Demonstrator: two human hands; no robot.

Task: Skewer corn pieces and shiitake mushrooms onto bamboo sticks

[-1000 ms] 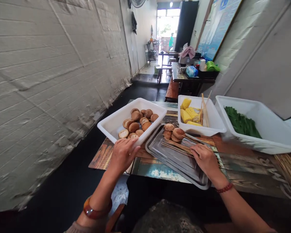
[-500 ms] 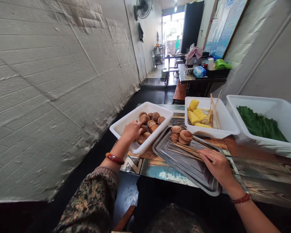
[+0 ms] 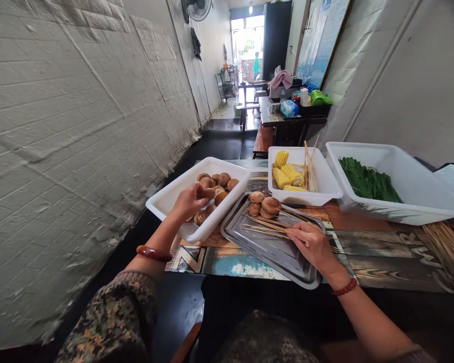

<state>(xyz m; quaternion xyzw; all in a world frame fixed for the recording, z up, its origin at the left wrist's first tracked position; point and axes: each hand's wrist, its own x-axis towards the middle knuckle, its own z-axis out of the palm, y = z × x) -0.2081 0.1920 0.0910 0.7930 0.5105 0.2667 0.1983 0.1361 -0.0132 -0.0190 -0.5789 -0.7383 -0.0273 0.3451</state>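
Over the left side of a white plastic tub (image 3: 162,198), my left hand (image 3: 191,201) pinches a brown mushroom (image 3: 207,193). Several more mushrooms (image 3: 224,179) lie in the tub under and beyond it. My right hand (image 3: 310,242) is closed around thin bamboo skewers (image 3: 267,229) above a grey metal tray (image 3: 274,257); their tips point left. At the tray's far end sits a small cluster of mushrooms (image 3: 270,205), with skewers running from it towards the right. My palm hides the rear part of the held skewers.
Behind the tray, a white tub (image 3: 331,194) holds corn pieces (image 3: 293,174) and upright skewers. To its right is a larger tub (image 3: 412,214) of green leaves (image 3: 366,179). Loose skewers (image 3: 448,242) lie at the right. A white brick-patterned wall (image 3: 79,126) stands at left.
My left hand has lifted slightly and now shows a mushroom in its fingers. My right hand keeps hold of the skewers. The whole view has shifted towards the right.
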